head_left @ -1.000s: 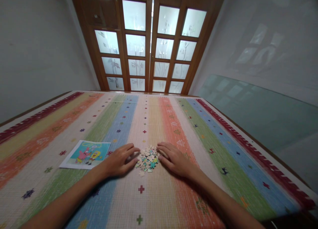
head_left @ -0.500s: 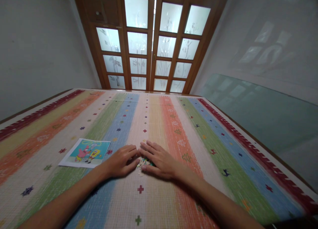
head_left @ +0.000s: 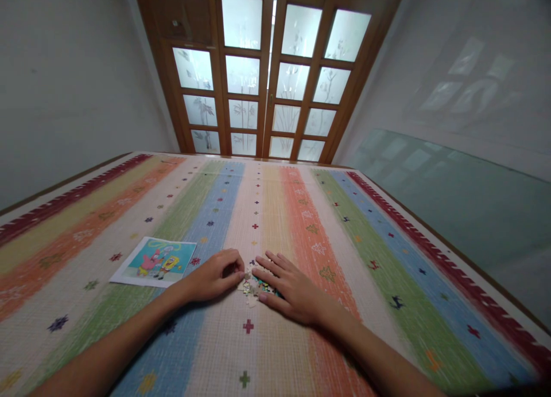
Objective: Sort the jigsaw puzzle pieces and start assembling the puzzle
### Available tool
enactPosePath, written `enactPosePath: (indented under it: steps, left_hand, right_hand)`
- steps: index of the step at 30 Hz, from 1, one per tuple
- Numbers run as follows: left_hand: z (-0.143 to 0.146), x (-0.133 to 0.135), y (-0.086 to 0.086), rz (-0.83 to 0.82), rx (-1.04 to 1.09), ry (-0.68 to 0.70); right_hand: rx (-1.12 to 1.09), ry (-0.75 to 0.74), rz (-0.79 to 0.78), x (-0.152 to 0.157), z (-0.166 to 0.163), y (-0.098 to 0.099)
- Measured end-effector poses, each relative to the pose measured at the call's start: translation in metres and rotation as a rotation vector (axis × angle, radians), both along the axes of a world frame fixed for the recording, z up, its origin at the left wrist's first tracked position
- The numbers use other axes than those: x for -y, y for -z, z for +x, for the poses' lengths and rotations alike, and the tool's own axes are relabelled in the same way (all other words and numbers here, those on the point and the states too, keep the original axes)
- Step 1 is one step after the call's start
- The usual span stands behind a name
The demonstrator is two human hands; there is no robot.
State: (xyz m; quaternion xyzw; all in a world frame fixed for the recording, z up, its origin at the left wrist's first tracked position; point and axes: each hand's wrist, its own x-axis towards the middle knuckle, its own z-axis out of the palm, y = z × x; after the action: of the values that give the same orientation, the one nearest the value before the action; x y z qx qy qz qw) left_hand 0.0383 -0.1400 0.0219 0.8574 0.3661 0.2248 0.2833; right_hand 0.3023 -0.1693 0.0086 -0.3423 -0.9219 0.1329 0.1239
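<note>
Covering some puzzle pieces on the striped tabletop, the right hand lies spread wide; the left hand curls at the pile's left edge — whether pinching one, I cannot tell. Farther left lies a printed picture — paned doors stand beyond.

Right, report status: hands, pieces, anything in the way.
Left hand curled beside the pieces, grip unclear. Right hand spread over them, hiding some. Picture off to the left, not in the way.
</note>
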Motion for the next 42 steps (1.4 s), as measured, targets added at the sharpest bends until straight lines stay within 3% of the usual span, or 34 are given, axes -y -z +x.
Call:
enactPosePath:
  steps: [6,13,16,25,42]
  left_hand:
    - [-0.002,-0.004,0.001,0.014,0.049,-0.067]
    - [-0.028,-0.030,0.011,0.455,-0.004,-0.285]
    - [-0.041,-0.045,0.014,0.544,-0.056,-0.313]
    - [-0.055,-0.083,0.022,0.513,-0.097,-0.281]
    - [-0.058,-0.086,0.016,0.466,-0.037,-0.308]
  right_hand:
    - [-0.007,0.008,0.013,0.003,0.000,-0.002]
    - [0.003,0.007,0.021,0.004,-0.001,-0.004]
    - [0.011,0.004,0.019,0.004,-0.001,-0.005]
    - [0.004,0.006,0.027,0.003,-0.001,-0.005]
    - [-0.004,-0.023,0.059,0.002,0.003,-0.006]
